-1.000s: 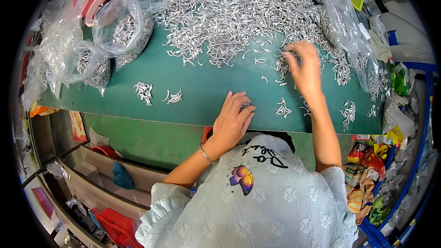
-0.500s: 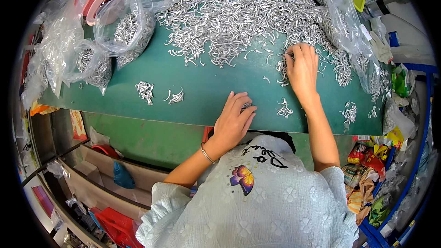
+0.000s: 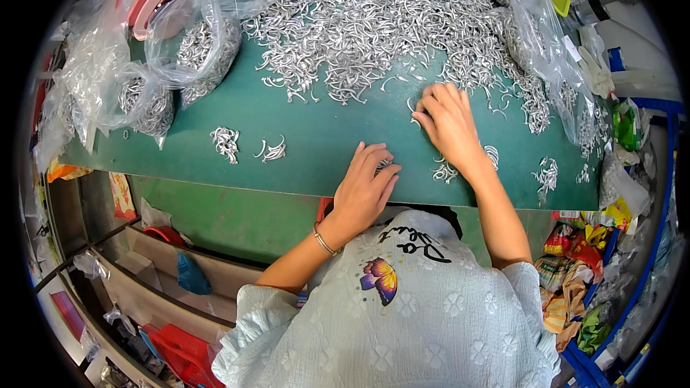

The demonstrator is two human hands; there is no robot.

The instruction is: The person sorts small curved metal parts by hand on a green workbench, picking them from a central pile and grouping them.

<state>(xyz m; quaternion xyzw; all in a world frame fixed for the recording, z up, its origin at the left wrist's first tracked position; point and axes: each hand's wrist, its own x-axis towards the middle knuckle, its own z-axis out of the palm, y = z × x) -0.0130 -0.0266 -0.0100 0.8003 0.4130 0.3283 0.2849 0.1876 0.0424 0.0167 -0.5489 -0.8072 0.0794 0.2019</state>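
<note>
Small curved silver metal pieces lie in a broad heap [image 3: 374, 21] across the far part of a green table [image 3: 316, 144]. Near the front edge, my left hand [image 3: 365, 181] rests with curled fingers closed over a few of these pieces [image 3: 384, 165], which show between thumb and fingers. Farther right, my right hand [image 3: 447, 123] is closed with its fingertips down at the tabletop, in front of the heap. A curved piece [image 3: 413, 116] shows at its fingertips; whatever else lies under the fingers is hidden. Next to its wrist are a little pile [image 3: 443, 171] and a fanned cluster [image 3: 491, 156].
Small piles lie toward the left [image 3: 225, 144] and right [image 3: 547, 174] of the table. Clear plastic bags with pieces stand at the left [image 3: 208, 50] and right [image 3: 539, 43]. Below left are a shelf frame [image 3: 165, 302] and a red crate [image 3: 183, 356]; a blue rack [image 3: 647, 273] stands right.
My right hand has come back from the heap's edge, toward me and slightly left, to the single curved piece. The fanned cluster now shows beside its wrist. My left hand stays in place.
</note>
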